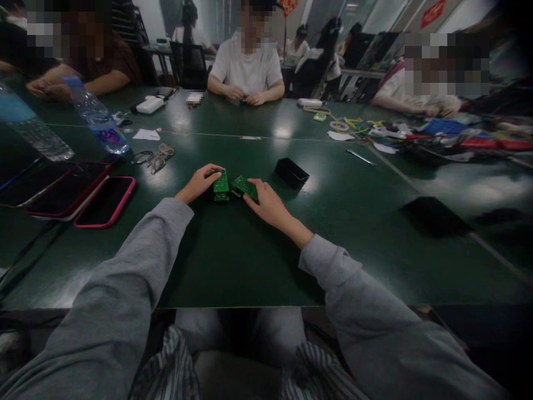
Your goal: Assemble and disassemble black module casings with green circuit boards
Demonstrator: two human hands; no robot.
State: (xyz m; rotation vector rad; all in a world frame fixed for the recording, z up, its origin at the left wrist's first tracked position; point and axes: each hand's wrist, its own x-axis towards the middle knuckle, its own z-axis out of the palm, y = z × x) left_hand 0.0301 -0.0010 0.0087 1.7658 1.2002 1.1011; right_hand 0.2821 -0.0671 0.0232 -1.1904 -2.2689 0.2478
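My left hand (203, 180) is closed on a green circuit board (221, 182), thumb across its top and fingers behind its far edge. A second green circuit board (244, 186) lies tilted just to the right, gripped at its right end between the thumb and fingers of my right hand (266, 201). The two boards are close together, low over the dark green table (250, 255). Darker parts show beneath each board, too small to make out. Beyond my right hand stands a black open box (292, 173), touched by neither hand.
At the left are a pink-edged phone (106, 202), another red-edged device (69, 189), glasses (160, 158) and a water bottle (100, 119). A metal tool (361, 158) and a heap of cables (395, 136) lie to the right. Several people sit around the table.
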